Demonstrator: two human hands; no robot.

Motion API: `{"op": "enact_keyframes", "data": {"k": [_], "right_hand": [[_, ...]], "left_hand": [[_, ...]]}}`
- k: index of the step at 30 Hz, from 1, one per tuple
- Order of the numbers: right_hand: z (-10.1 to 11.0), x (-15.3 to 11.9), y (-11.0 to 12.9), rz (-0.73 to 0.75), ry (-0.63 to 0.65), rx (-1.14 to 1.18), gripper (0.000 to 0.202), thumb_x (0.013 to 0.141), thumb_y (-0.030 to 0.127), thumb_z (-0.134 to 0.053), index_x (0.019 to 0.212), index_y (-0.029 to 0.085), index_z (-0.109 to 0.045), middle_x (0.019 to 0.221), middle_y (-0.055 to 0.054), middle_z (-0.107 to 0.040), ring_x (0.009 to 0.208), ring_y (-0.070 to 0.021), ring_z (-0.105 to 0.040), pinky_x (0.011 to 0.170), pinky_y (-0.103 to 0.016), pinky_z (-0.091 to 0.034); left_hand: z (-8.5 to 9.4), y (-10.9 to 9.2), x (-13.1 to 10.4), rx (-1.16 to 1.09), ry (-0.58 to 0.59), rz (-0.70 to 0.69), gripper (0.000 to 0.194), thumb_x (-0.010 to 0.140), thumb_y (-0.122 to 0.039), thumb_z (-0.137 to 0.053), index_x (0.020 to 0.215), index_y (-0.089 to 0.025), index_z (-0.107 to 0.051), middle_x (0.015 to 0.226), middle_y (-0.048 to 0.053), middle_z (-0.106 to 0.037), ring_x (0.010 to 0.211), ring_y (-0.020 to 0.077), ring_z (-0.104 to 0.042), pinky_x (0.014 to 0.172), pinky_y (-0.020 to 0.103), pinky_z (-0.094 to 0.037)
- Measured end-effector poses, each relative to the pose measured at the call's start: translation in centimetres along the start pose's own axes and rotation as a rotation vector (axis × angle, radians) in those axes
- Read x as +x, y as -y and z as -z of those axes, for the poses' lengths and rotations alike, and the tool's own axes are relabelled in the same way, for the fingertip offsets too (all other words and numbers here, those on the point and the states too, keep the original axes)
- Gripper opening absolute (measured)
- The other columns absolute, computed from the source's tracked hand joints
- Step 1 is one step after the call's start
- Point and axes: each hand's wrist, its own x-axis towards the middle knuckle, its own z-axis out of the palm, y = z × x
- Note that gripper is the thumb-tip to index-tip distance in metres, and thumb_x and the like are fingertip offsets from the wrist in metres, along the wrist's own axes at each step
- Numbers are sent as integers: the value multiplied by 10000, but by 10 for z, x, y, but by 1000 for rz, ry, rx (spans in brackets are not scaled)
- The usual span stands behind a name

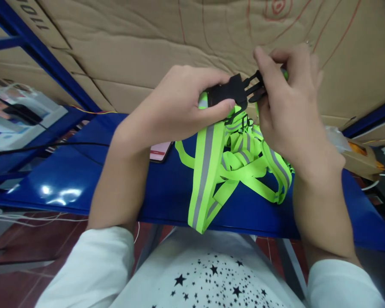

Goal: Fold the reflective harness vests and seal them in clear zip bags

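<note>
A black plastic buckle is held up above a blue table by both hands. My left hand pinches the socket half between thumb and fingers. In my right hand is the pronged half, its prong tips at the mouth of the socket; the two halves are not fully joined. Fingers hide part of the pronged half. From the buckle hangs a neon yellow-green strap with a grey reflective stripe. More of the same strap lies tangled on the table beneath my hands.
A phone lies beside my left forearm on the blue table. Cardboard stands behind. Black cables cross at left near a white holder. A cardboard box sits at right.
</note>
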Motion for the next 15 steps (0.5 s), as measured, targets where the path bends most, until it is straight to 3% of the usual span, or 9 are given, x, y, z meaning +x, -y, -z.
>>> {"op": "enact_keyframes", "data": {"k": [10, 15], "right_hand": [[6, 3, 8, -44, -64, 57, 603, 1028, 118, -353, 1625, 189, -395, 1524, -187, -483, 1378, -384, -478, 1108, -569, -422], [6, 1, 17, 79, -24, 51, 716, 946, 65, -439, 1650, 87, -314, 1545, -196, -439, 1336, -390, -468, 1176, -584, -394]], "left_hand": [[7, -2, -2, 9, -35, 4, 276, 981, -333, -615, 1162, -169, -744, 1083, 59, -782, 954, 211, -662, 898, 307, -461], [5, 3, -2, -24, -47, -40, 266, 971, -343, -620, 1151, -184, -736, 1054, 59, -779, 939, 224, -673, 888, 338, -492]]}}
